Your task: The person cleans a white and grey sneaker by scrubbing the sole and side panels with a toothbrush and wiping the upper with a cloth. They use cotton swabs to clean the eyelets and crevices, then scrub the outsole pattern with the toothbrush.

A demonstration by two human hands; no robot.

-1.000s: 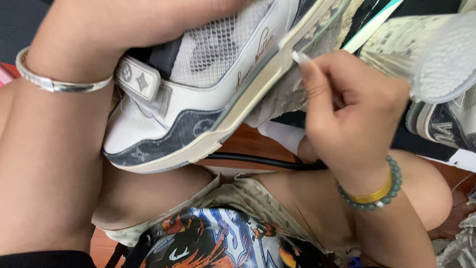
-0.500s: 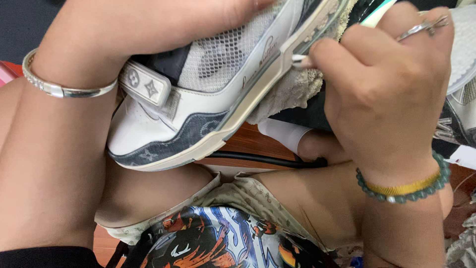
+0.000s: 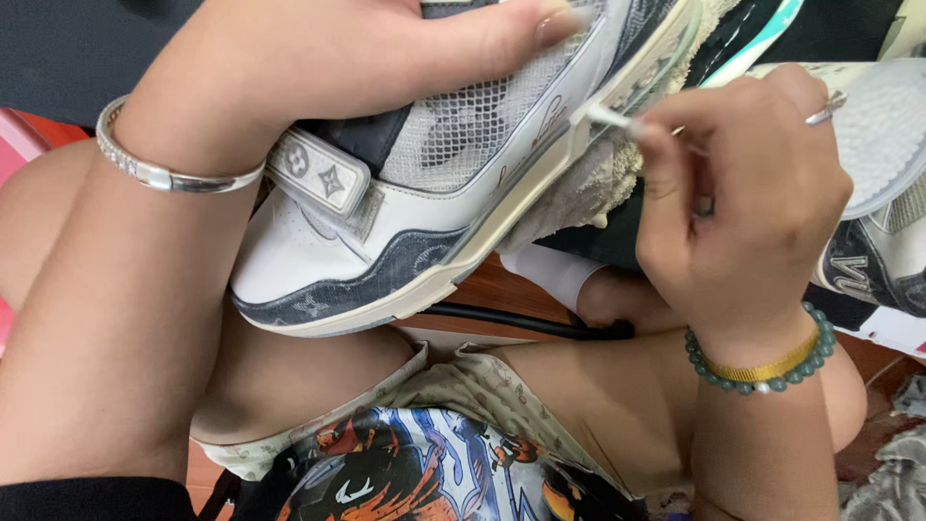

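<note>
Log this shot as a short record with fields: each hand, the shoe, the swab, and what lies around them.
left hand: grips the shoe from above, silver bangle on the wrist
right hand: pinches a swab, ring on one finger, bead bracelet on the wrist
shoe: white and grey sneaker with mesh panel, held on its side over the lap
swab: white tip touching the midsole edge
second shoe: partly seen at right
cable: black, running under the shoe

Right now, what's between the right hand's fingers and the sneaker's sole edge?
A thin white swab stick, pinched by the right hand, bridges the gap to the sneaker in the head view.
</note>
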